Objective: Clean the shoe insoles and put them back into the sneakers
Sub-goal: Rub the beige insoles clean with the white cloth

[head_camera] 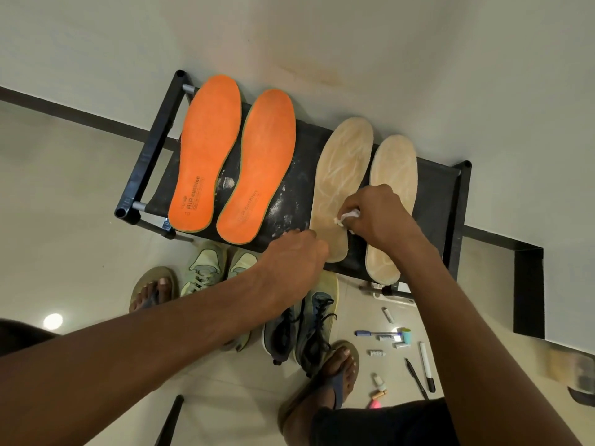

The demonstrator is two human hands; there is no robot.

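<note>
Two orange insoles lie side by side on the left of a black shoe rack. Two beige insoles lie on its right. My right hand is shut on a small white cloth pressed against the left beige insole. My left hand rests on that insole's heel end, fingers curled, pinning it down. Under the rack stand pale green sneakers and dark sneakers.
My feet in sandals stand on the tiled floor in front of the rack. Pens, markers and several small items are scattered on the floor to the right. The wall runs right behind the rack.
</note>
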